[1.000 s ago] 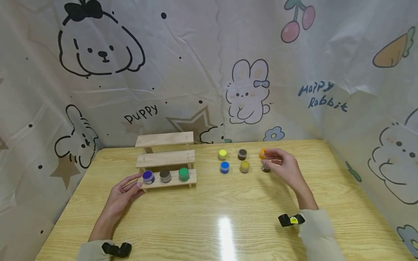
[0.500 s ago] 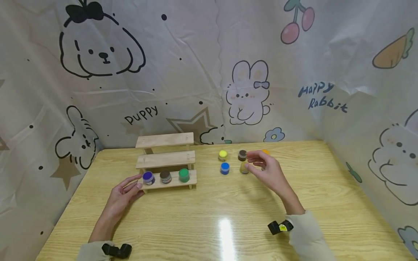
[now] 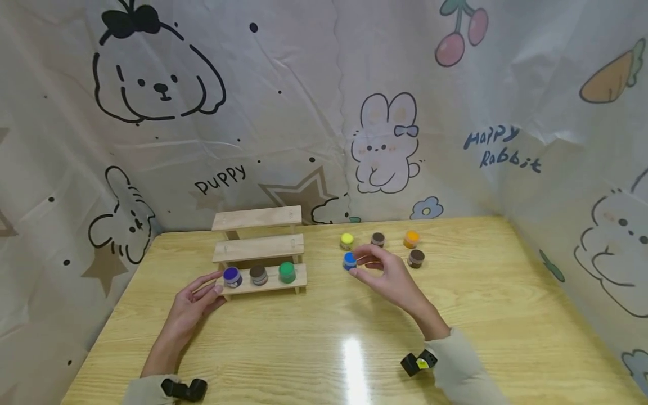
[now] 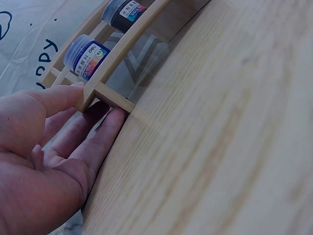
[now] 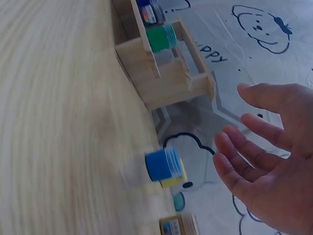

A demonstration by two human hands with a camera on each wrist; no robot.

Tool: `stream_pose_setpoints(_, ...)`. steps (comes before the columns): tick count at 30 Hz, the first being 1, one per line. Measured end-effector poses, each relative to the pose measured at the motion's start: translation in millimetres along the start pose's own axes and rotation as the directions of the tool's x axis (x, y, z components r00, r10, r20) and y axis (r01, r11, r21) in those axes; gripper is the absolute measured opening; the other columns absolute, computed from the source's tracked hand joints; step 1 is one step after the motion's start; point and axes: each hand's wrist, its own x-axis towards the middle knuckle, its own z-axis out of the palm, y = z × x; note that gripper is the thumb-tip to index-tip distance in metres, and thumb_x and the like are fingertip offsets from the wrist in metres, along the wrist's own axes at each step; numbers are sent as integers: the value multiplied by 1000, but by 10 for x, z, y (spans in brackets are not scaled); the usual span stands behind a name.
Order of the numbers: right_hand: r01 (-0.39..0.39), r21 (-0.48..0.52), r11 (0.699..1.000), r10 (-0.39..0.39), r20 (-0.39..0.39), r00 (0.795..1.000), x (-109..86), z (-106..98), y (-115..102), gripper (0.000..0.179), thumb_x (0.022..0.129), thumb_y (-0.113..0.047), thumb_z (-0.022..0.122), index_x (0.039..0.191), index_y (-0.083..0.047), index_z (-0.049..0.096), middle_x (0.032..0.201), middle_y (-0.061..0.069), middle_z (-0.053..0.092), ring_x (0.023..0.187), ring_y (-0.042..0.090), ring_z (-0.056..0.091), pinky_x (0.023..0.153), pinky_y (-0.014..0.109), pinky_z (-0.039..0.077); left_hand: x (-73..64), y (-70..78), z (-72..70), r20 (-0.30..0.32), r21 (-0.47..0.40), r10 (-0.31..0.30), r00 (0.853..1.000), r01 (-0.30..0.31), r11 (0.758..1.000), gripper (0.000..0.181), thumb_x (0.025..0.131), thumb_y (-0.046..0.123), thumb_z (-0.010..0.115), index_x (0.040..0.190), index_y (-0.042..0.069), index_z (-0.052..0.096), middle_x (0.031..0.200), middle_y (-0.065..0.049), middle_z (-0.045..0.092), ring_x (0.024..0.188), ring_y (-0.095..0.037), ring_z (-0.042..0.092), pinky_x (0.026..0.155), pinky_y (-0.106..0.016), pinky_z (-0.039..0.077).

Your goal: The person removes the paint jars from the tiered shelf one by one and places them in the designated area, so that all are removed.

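Observation:
My left hand (image 3: 187,309) grips the front left corner of a three-tier wooden rack (image 3: 258,247). In the left wrist view the thumb lies along the shelf end and the fingers sit beneath it, by the leg. On the lowest tier stand a purple paint jar (image 3: 232,277), a dark brown paint jar (image 3: 259,274) and a green paint jar (image 3: 287,272). My right hand (image 3: 387,281) is beside a blue paint jar (image 3: 348,260), thumb and fingers apart. The right wrist view shows that hand (image 5: 274,156) holding nothing, with a gap to the blue jar (image 5: 162,165).
Behind the blue jar stands a yellow paint jar (image 3: 346,241). A dark jar (image 3: 377,239), an orange jar (image 3: 412,239) and a brown jar (image 3: 416,258) stand to the right on the wooden table (image 3: 283,343). A printed cloth (image 3: 304,84) rises behind the table's far edge.
My right hand has moved left from the orange and brown jars, past the ochre jar it now hides, to the blue jar. The left hand stays on the rack.

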Motion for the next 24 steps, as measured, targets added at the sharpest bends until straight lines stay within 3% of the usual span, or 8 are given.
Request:
stream_pose_setpoints(11, 10, 76, 997, -15, 67, 998, 194, 491, -13, 37, 93, -14, 79, 126, -6, 67, 125, 16, 67, 112, 38, 66, 99, 47, 56, 12, -13, -8, 4, -2, -9, 1000, 9, 1000, 58, 103, 19, 66, 151, -2, 44, 116, 8, 72, 105, -6, 69, 92, -27, 58)
stream_pose_setpoints(17, 13, 129, 992, -27, 103, 994, 297, 734, -130, 38, 94, -12, 77, 128, -1, 65, 126, 22, 65, 114, 41, 63, 102, 54, 52, 13, -23, -10, 7, -2, 10, 1000, -10, 1000, 56, 103, 18, 66, 150, -3, 46, 114, 10, 73, 105, -7, 69, 91, -27, 58)
stream_pose_setpoints(24, 19, 64, 998, -27, 117, 993, 416, 995, -91, 35, 94, -12, 77, 125, 1, 67, 122, 14, 68, 110, 30, 66, 99, 47, 55, 14, -32, -7, -2, 17, 3, 1000, -3, 1000, 55, 103, 18, 65, 151, -2, 46, 116, 8, 72, 106, -6, 69, 92, -27, 58)
